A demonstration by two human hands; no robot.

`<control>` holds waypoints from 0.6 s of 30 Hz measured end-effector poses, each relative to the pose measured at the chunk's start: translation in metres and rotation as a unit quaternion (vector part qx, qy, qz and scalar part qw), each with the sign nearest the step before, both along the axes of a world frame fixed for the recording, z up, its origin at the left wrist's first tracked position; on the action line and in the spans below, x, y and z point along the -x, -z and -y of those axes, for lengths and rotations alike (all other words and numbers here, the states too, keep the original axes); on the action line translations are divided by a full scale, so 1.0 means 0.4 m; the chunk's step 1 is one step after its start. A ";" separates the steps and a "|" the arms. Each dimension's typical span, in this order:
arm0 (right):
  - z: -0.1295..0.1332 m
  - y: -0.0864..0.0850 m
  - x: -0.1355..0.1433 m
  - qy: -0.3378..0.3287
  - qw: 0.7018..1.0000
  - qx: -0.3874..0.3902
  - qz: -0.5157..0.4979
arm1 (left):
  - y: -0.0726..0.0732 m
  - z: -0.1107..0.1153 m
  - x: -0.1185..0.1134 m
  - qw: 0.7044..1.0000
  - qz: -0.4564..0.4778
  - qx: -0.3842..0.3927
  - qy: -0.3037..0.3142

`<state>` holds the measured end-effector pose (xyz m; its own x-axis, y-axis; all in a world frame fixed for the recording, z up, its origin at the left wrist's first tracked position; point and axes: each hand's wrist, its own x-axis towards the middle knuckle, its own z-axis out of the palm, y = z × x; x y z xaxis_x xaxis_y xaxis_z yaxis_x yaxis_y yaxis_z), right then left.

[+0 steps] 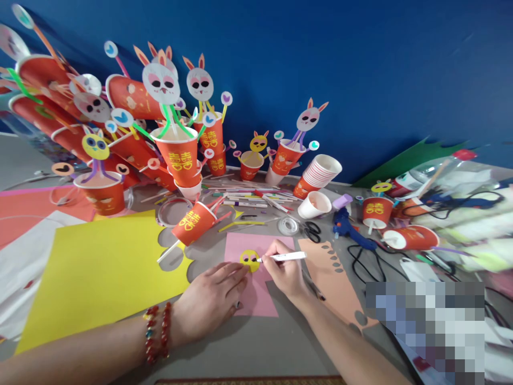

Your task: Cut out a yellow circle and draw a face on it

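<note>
A yellow paper disc (pixel 250 268) with two dark eyes and pink patches lies on a pink paper sheet (pixel 262 302). My left hand (pixel 212 299) rests flat with stretched fingers, its fingertips touching the disc's left edge. Pinched in my right hand (pixel 286 272) is a white marker (pixel 292 256), its tip at the right eye of the disc. Peach paper (pixel 332 283) with round cut-outs lies right of that hand. On the other side, a large yellow sheet (pixel 108 267), also with holes cut along its edge, reaches toward my left wrist.
Red paper cups (pixel 176 152) with rabbit faces crowd the back left. A stack of cups (pixel 320 171), a white cup (pixel 315 206), a tape roll (pixel 287 226) and scissors (pixel 312 231) stand or lie beyond the pink sheet. A blue glue gun (pixel 352 230) with a black cable lies right.
</note>
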<state>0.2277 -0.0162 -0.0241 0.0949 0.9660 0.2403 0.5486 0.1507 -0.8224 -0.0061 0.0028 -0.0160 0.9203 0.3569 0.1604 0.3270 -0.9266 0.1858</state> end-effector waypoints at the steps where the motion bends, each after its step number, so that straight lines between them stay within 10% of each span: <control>1: 0.000 0.000 0.000 0.001 1.000 0.000 0.001 | -0.001 0.000 0.000 1.000 0.001 0.000 0.000; 18: -0.002 -0.002 0.004 0.010 0.999 -0.005 -0.043 | -0.002 0.000 0.000 1.000 -0.001 -0.006 0.001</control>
<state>0.2261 -0.0153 -0.0233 0.1340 0.9613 0.2406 0.4786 0.1498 -0.8652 -0.0062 0.0030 -0.0152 0.9213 0.3529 0.1635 0.3250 -0.9294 0.1746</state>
